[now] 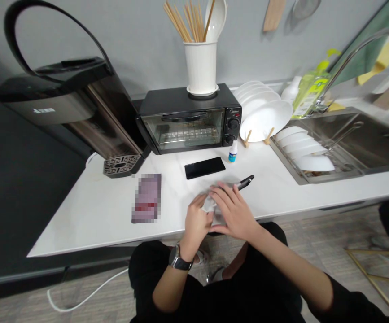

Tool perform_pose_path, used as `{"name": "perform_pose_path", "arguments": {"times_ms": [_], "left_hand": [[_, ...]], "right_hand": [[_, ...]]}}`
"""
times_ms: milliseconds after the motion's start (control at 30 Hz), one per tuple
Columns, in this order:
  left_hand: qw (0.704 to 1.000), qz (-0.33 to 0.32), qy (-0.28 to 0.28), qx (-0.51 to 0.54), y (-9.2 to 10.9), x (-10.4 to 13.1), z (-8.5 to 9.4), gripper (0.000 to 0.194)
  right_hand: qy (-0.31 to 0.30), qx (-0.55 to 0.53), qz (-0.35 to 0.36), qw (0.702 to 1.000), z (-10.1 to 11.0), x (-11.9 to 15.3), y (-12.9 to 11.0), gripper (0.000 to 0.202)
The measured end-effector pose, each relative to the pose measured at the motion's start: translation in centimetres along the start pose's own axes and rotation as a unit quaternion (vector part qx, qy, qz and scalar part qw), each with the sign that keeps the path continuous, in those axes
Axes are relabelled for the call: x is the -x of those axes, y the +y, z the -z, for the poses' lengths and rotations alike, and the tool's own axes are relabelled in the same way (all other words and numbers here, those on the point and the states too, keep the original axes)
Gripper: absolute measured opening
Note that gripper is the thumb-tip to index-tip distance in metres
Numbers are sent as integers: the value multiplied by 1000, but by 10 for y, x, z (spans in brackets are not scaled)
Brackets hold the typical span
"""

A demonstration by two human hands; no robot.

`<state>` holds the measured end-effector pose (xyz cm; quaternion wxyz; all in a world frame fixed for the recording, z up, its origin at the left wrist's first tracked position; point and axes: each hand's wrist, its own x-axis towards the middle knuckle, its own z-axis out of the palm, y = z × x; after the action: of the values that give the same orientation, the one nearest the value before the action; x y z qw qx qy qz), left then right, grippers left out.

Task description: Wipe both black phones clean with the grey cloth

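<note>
The left hand (197, 218) and the right hand (236, 215) come together over the front part of the tabletop (93, 211), grasping a thin white sheet (209, 204) between them; the fingers cover much of it, so its full shape and material cannot be told. The left hand is curled at the sheet's left side, while the right hand lies over it with fingers stretched and thumb set apart. Just beyond the right hand, a slim black-and-silver object (246, 181) points up and to the right, its near end hidden by the fingers. Past the hands, a dark phone (205, 168) lies flat, and a small white bottle (233, 151) with a blue label stands near its right end. To the left lies a purple, pixelated item (147, 198). Farther back is a black toaster oven (189, 119) carrying a white holder (201, 65) of wooden sticks, with a tall dispenser (93, 112) on its left. On its right, white plates (266, 120) stand in a wooden rack, and white bowls (303, 148) lean in a row at the sink (379, 139).
</note>
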<state>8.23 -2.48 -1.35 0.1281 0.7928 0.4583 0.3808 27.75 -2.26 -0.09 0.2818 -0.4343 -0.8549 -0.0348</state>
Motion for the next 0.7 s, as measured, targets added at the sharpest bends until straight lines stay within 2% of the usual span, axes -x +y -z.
{"name": "perform_pose_path", "arguments": {"times_ms": [33,133,167,300,333,433,467,567,600,633,700], "left_hand": [[1000,-1,-3,-2,0,0,0,24],[1000,21,-16,-4,0,2,-1,17],[1000,20,-16,-6,-1,2,-1,17],[1000,-9,-3,-19,-3,4,-2,26],[1000,-9,-5,-17,-2,4,-1,25],[1000,0,-21,-13,-1,3,0,18],[1000,-7,-21,-16,-1,3,0,17],[999,-31,1,-37,-2,3,-2,18],[999,-31,6,-41,-3,4,-3,19],[999,-26,4,-42,-2,4,-3,19],[999,-7,-12,-39,0,3,-3,15]], "right_hand": [[3,9,-4,1000,0,3,1,83],[66,54,-115,990,1,8,5,83],[66,56,-123,989,1,9,4,86],[-21,33,-10,999,3,11,0,91],[-14,44,-26,999,4,11,-1,90],[48,81,-136,986,5,10,-3,90],[49,77,-124,988,4,10,-7,91],[-12,33,32,999,-1,9,-16,94],[-17,26,51,998,-2,9,-16,93],[-2,29,27,999,-3,9,-14,91],[57,52,-98,992,-3,8,-7,85]]}}
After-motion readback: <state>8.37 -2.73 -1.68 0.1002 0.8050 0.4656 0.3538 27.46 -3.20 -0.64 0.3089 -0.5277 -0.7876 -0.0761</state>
